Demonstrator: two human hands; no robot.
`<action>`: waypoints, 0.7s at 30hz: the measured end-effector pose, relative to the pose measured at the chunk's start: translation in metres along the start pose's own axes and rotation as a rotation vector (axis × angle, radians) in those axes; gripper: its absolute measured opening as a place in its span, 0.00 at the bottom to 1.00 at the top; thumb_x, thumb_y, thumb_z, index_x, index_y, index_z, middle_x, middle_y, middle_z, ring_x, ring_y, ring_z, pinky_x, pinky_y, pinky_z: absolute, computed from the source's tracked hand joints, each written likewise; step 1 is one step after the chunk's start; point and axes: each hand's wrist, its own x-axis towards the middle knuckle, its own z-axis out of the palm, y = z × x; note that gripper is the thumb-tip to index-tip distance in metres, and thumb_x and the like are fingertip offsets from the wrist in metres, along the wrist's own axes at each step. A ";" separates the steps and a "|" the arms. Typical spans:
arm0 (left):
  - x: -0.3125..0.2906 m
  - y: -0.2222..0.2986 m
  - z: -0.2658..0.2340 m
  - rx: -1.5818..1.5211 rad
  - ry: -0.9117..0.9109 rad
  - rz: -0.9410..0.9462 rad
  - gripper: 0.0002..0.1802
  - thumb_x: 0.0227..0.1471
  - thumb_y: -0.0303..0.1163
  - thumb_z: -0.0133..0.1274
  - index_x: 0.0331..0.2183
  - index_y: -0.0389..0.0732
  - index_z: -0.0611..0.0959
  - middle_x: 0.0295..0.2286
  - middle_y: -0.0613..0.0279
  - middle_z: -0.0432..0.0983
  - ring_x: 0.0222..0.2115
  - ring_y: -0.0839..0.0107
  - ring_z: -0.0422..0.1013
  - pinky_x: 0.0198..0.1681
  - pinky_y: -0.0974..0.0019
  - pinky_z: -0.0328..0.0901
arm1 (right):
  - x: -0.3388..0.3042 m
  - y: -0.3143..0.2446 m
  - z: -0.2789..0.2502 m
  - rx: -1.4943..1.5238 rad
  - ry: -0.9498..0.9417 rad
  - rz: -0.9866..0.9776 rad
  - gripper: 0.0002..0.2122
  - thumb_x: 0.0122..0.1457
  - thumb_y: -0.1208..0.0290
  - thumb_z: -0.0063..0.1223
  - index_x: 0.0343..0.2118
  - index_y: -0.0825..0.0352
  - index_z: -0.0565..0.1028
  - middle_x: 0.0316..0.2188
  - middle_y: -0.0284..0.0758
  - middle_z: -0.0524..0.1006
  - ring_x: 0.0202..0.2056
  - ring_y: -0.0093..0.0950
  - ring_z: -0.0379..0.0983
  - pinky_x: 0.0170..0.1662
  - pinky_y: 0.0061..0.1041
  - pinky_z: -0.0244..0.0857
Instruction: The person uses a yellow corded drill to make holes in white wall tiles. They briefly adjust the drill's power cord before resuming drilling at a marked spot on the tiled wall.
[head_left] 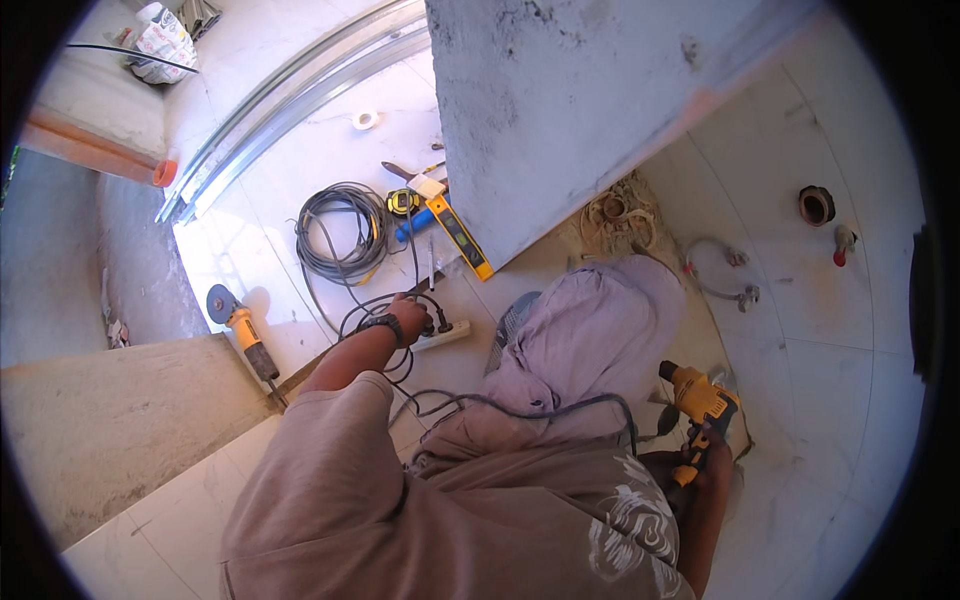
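Right hand (pixel 714 455), 4 o'clock, wraps the drill (pixel 700 393). Left hand (pixel 410 318), 9 o'clock, curls by the power strip (pixel 456 332), grip unclear. Plug (pixel 443 322) looks seated; what's left, can't tell.

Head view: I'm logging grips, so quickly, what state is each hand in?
Left hand: by the white power strip; grip cannot be told.
Right hand: closed, holding the yellow power tool.

glare on upper-left floor (pixel 268 182); right wall (pixel 825 410) dimmer; edges bent; corners black
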 end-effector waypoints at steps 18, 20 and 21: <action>-0.002 0.046 -0.004 -0.157 0.007 0.000 0.17 0.53 0.26 0.57 0.45 0.50 0.87 0.48 0.56 0.79 0.50 0.53 0.77 0.51 0.52 0.74 | 0.005 0.000 0.005 -0.017 0.012 0.013 0.13 0.65 0.66 0.55 0.47 0.68 0.74 0.30 0.33 0.78 0.24 0.28 0.74 0.28 0.26 0.74; 0.001 0.047 -0.002 -0.159 -0.003 0.004 0.17 0.53 0.26 0.58 0.46 0.50 0.87 0.48 0.56 0.79 0.50 0.53 0.77 0.51 0.53 0.74 | 0.004 0.000 0.006 -0.018 0.030 0.015 0.13 0.65 0.66 0.55 0.47 0.67 0.74 0.30 0.33 0.78 0.25 0.27 0.74 0.28 0.25 0.74; 0.003 0.045 -0.001 -0.156 -0.033 0.014 0.19 0.52 0.25 0.58 0.46 0.51 0.88 0.48 0.56 0.79 0.49 0.52 0.78 0.51 0.52 0.74 | 0.003 0.000 0.007 -0.019 0.033 0.014 0.12 0.65 0.66 0.55 0.47 0.67 0.74 0.30 0.33 0.78 0.25 0.27 0.75 0.29 0.25 0.74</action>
